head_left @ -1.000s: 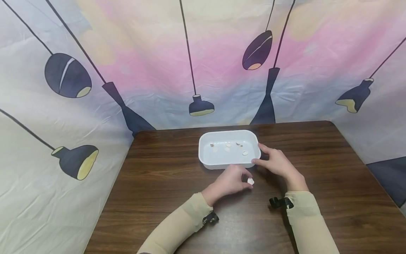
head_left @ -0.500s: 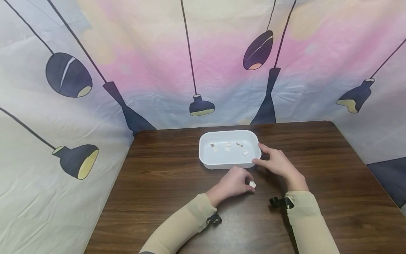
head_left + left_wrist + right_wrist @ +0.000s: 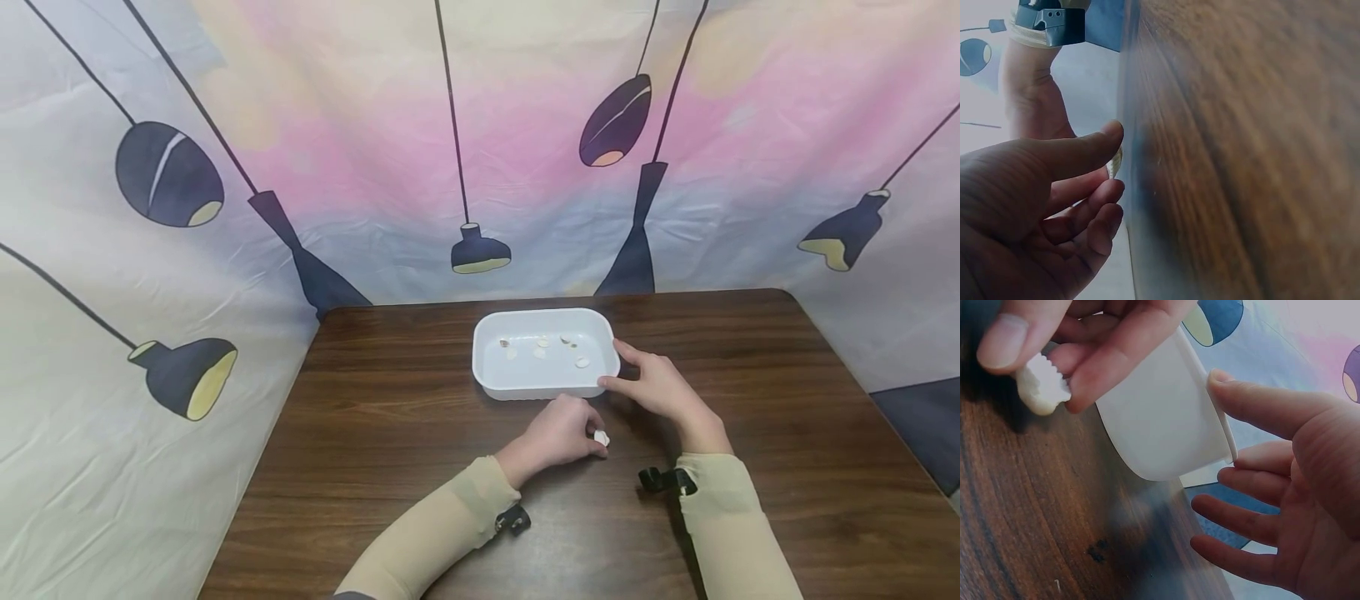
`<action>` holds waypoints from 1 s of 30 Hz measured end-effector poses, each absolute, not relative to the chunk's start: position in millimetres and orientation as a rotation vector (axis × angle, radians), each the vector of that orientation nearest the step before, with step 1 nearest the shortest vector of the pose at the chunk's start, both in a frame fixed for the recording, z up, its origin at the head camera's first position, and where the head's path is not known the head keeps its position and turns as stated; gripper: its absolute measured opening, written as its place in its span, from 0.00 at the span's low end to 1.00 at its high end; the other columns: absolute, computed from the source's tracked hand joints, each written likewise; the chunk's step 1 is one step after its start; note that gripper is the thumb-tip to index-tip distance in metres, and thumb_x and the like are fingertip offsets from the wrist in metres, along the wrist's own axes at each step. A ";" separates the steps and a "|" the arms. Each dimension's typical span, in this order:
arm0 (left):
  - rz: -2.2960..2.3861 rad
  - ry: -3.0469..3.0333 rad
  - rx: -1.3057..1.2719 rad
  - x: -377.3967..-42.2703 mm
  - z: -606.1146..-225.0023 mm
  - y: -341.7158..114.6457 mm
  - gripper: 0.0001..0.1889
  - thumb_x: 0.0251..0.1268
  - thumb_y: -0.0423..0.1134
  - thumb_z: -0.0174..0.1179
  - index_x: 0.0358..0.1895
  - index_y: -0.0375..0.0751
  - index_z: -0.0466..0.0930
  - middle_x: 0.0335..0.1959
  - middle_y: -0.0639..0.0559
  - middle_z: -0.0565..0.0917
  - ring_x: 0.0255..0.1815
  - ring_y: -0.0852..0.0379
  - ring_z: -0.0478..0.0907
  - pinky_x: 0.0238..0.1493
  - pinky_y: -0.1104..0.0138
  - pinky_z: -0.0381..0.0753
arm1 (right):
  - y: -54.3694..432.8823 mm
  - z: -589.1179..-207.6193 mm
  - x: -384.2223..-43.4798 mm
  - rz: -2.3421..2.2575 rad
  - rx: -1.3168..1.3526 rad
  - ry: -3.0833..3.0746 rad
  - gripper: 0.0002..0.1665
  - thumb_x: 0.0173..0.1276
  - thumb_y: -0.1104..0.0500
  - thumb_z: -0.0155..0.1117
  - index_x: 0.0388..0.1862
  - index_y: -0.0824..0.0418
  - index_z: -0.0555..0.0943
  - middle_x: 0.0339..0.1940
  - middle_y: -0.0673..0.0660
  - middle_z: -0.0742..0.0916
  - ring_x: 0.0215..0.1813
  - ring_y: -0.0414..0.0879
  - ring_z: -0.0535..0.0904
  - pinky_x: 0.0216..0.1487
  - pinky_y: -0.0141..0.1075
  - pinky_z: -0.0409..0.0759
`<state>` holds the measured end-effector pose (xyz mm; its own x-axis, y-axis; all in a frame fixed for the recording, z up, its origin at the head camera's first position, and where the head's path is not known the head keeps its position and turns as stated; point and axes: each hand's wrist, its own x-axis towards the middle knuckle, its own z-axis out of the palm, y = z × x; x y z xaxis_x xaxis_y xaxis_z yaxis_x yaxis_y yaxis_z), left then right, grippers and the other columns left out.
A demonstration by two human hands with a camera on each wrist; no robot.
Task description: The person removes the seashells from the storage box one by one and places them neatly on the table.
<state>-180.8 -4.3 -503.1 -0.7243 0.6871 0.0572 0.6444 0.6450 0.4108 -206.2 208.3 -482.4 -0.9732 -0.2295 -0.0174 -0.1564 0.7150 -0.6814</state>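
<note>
Shell (image 3: 1041,385) above brown table (image 3: 592,533), lamp-print cloth (image 3: 375,142) behind

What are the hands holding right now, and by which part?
The left hand pinches a small white piece by its edges; the right hand holds the white tray by its right-end rim.

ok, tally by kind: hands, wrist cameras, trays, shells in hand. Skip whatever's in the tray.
Hands: 2 (left hand, right hand)
Wrist cameras: 2 (left camera, right camera)
Trays: 1 (white tray)
Shells in hand: 1 (white shell, left hand)
Total: 6
</note>
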 end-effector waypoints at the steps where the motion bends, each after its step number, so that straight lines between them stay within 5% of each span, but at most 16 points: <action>1: 0.621 2.756 1.114 -180.6 -503.0 -3.9 0.13 0.53 0.48 0.85 0.37 0.47 0.94 0.22 0.66 0.84 0.25 0.73 0.73 0.32 0.79 0.72 | 208.3 -482.7 -206.2 -1.104 -0.320 2.816 0.53 0.73 0.41 0.73 0.83 0.68 0.64 0.80 0.69 0.72 0.78 0.68 0.69 0.73 0.64 0.69; 30: 0.571 2.741 1.063 -176.5 -501.0 1.7 0.13 0.54 0.47 0.85 0.37 0.46 0.93 0.21 0.65 0.81 0.23 0.70 0.73 0.29 0.78 0.72 | 207.0 -480.3 -204.4 -1.110 -0.321 2.804 0.53 0.73 0.41 0.73 0.84 0.67 0.63 0.79 0.70 0.72 0.77 0.68 0.70 0.73 0.65 0.68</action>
